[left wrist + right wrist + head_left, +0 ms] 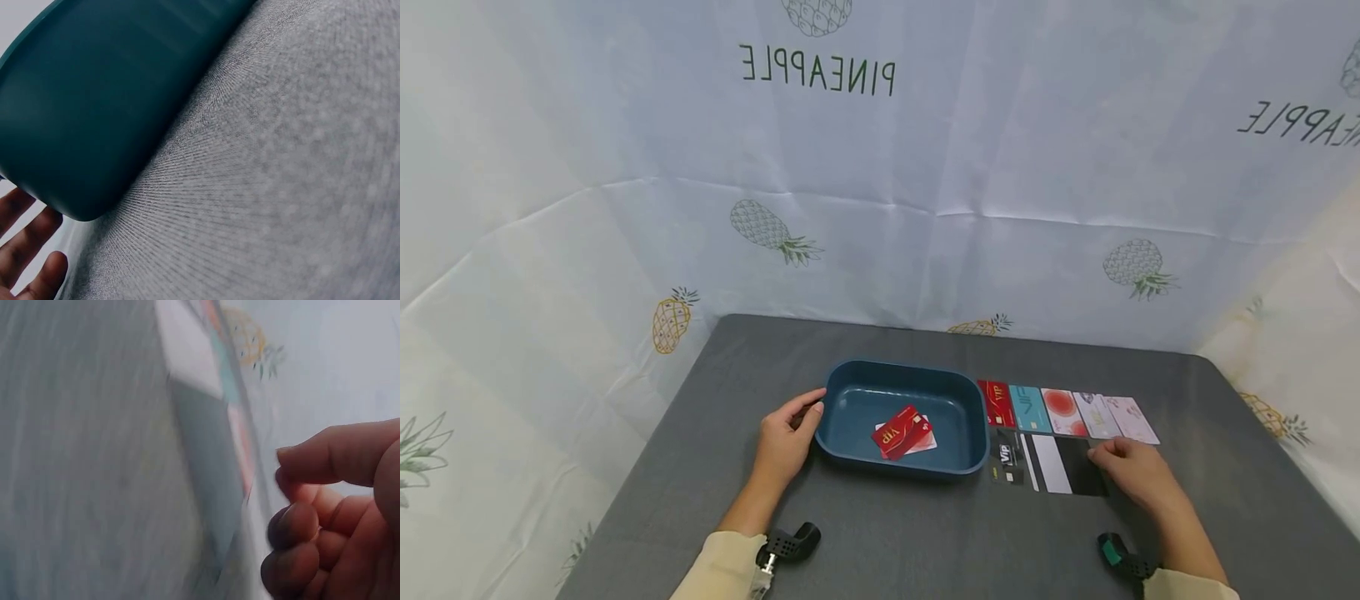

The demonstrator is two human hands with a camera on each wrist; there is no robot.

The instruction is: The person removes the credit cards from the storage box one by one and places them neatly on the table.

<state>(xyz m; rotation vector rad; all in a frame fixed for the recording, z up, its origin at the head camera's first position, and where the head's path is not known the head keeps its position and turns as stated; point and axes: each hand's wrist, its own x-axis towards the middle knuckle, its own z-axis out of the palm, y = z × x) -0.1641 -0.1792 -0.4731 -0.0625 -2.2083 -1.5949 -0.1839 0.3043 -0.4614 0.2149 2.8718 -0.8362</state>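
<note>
My left hand touches the left end of a dark blue rectangular tray; its fingers are loosely extended along the wall. In the left wrist view, fingertips lie against the tray's corner. Inside the tray, a red VIP card overlaps a white-and-red card. My right hand is at the right edge of a plain black card. In the right wrist view its fingers are loosely bent, with nothing visible between thumb and forefinger. The black card looks flat on the table there, though that view is blurred.
Right of the tray, cards lie in two rows. The back row holds a red VIP card, a teal card, a red-circle card and pale ones. A black Vip card and a striped white card lie in front. Pineapple-print curtains surround the grey table.
</note>
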